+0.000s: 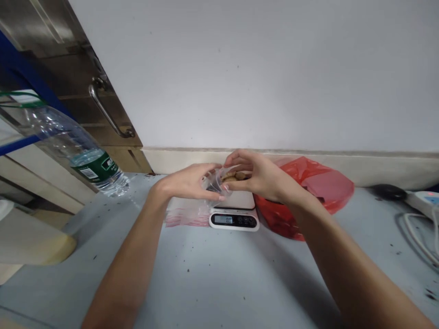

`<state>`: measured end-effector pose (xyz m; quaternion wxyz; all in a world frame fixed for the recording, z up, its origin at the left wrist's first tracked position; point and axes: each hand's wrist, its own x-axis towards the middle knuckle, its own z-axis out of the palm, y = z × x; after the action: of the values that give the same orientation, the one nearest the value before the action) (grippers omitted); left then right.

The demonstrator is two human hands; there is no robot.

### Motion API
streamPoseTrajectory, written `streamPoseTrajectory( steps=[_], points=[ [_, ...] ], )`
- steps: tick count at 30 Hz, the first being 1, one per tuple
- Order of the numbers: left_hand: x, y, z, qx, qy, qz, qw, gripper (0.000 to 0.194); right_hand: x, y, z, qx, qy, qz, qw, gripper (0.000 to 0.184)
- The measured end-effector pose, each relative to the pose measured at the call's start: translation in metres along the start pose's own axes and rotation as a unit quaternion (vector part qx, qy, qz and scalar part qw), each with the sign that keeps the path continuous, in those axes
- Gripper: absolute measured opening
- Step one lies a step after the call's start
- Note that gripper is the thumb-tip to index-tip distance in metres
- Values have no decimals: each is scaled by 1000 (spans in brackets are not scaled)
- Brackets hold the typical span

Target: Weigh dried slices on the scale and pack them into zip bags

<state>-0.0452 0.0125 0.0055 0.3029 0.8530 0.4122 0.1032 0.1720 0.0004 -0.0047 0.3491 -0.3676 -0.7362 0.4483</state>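
My left hand [194, 182] is closed on a small clear plastic bag [215, 182], its thumb and fingers holding the mouth apart. Close against that mouth, my right hand [255, 176] curls round several tan-brown pieces [233, 177], whose kind I cannot make out. Both hands are above a white digital kitchen scale [234, 221], and its display appears to read 0.0. Below my left hand lies a stack of clear zip bags [187, 216] with pink-red edges. Just right of the scale, partly behind my right forearm, a red plastic bag [329, 189] holds dark contents.
A plastic water bottle [94, 167] stands at the left, near a whitish container [30, 233]. At the right are a black object [390, 192] and a white power strip [425, 201] with a looped cable. A white wall [260, 82] rises behind the grey-blue table [206, 283].
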Motion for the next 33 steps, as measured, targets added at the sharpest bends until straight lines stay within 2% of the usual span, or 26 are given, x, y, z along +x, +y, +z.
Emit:
streamPoseTrajectory(
  steps=[6,13,18,20,23,25,29,33],
  points=[
    [-2,1,-4,-46,26,24,998,72,-6,-11,-3,71,52,-35,996,38],
    [0,8,-2,-63,8,26,998,60,1,-6,8,17,83,-90,992,26],
    [-3,6,-5,-96,14,38,995,73,-7,-11,0,-25,143,-97,985,28],
    [-6,7,-7,-121,20,57,991,71,-12,-13,-10,-61,118,-111,985,26],
    [-9,9,-10,-162,31,94,982,65,-18,-14,-24,-93,32,-127,987,21],
    [-11,10,-11,-184,22,114,976,62,-19,-13,-28,-93,20,-139,986,17],
    [-10,13,-8,-176,6,95,980,59,-14,-7,-24,-143,73,-176,971,22],
    [-6,15,-4,-158,47,69,984,50,-9,-4,-16,-200,127,-198,951,34]
  ],
)
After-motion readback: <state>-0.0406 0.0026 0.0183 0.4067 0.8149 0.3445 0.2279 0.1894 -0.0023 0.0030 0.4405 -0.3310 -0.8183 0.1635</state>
